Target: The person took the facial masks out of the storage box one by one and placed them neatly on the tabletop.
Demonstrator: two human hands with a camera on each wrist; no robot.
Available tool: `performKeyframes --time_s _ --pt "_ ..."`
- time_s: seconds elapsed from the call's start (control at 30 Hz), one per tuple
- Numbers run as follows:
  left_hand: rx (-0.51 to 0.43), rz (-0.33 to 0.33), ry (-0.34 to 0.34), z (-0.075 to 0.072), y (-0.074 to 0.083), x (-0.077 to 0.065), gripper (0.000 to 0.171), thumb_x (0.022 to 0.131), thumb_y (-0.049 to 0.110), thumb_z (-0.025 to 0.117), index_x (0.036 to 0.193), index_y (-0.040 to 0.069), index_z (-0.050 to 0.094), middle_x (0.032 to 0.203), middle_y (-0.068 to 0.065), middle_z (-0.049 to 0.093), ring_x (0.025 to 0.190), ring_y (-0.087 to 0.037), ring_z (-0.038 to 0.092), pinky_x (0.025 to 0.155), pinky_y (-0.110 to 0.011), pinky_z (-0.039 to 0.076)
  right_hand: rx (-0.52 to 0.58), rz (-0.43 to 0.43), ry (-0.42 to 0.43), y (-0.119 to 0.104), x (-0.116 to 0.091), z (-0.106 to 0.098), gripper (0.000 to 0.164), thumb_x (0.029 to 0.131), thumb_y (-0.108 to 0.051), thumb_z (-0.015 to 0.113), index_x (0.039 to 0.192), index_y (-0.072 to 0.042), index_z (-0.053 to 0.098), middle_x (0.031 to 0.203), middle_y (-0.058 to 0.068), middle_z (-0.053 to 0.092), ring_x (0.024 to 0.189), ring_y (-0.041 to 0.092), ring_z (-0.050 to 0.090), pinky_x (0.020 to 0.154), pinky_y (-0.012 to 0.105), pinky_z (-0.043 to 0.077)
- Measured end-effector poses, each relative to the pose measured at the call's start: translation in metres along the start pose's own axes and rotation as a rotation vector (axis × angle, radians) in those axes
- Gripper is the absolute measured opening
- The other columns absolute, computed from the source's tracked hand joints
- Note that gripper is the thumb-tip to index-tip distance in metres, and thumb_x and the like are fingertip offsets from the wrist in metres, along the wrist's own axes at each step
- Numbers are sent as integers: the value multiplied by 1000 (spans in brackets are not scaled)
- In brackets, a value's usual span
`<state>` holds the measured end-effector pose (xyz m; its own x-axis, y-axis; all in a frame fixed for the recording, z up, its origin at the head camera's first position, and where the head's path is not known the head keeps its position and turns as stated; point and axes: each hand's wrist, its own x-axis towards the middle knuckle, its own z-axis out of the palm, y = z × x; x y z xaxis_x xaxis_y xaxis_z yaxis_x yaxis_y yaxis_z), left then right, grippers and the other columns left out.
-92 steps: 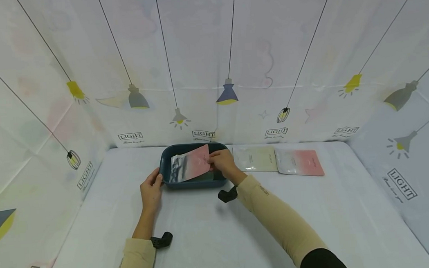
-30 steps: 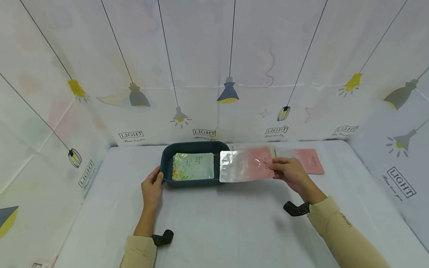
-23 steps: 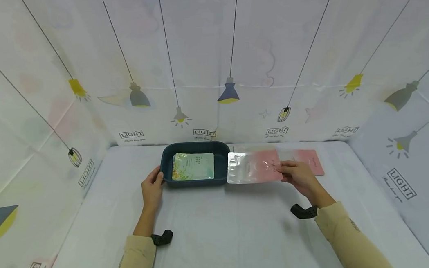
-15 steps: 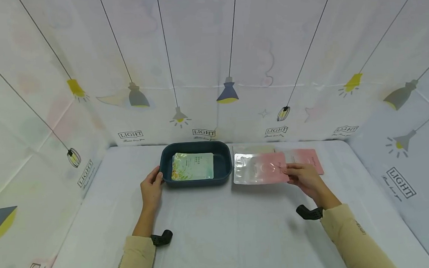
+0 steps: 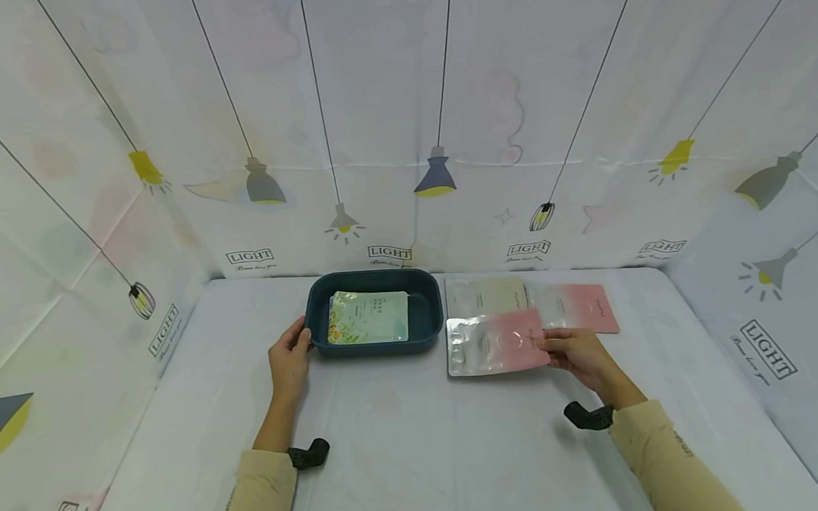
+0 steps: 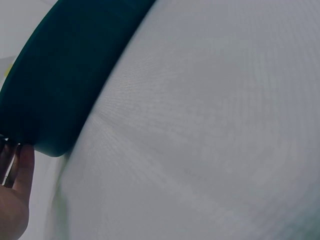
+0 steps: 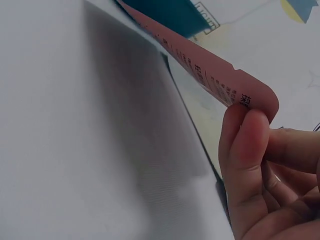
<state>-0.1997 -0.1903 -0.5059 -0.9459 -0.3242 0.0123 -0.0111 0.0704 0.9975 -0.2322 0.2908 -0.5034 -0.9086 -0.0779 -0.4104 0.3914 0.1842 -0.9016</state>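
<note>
My left hand (image 5: 289,362) holds the left end of a dark teal tray (image 5: 376,350), thumb and fingers at its outer wall. In the left wrist view the thumb (image 6: 25,172) meets the tray's end. Inside the tray lies a green floral sheet mask packet (image 5: 368,317), towards the left. My right hand (image 5: 583,360) pinches the right end of a pink and silver sheet mask packet (image 5: 496,343) between thumb and fingers. This packet is just right of the tray. The right wrist view shows its pinched end (image 7: 250,92) raised off the table.
Behind the pinched packet, a cream sheet mask packet (image 5: 485,295) and another pink one (image 5: 584,307) lie side by side. They rest on the white-covered table (image 5: 421,458). A lamp-patterned backdrop (image 5: 372,117) rises behind the table's far edge.
My right hand has drawn the pink packet out of the tray, rightwards and then towards me, lowering it in front of the cream one. The green packet is uncovered. My left hand stays at the tray.
</note>
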Motion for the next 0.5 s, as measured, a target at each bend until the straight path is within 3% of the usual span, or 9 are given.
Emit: performKeyframes --time_s 0.37,0.5 --pt "-6 2 -6 -1 -2 0 40 102 9 49 138 -7 48 139 -26 53 119 -39 55 82 -9 53 -57 17 11 20 5 4 51 94 -16 65 134 11 48 87 -7 68 75 9 61 68 21 56" --pt "-20 10 6 0 -19 10 40 102 12 49 138 -4 49 139 -24 53 118 -36 55 79 -5 51 -122 10 57 24 5 6 47 93 -15 66 129 12 53 88 -3 69 74 9 62 67 22 58"
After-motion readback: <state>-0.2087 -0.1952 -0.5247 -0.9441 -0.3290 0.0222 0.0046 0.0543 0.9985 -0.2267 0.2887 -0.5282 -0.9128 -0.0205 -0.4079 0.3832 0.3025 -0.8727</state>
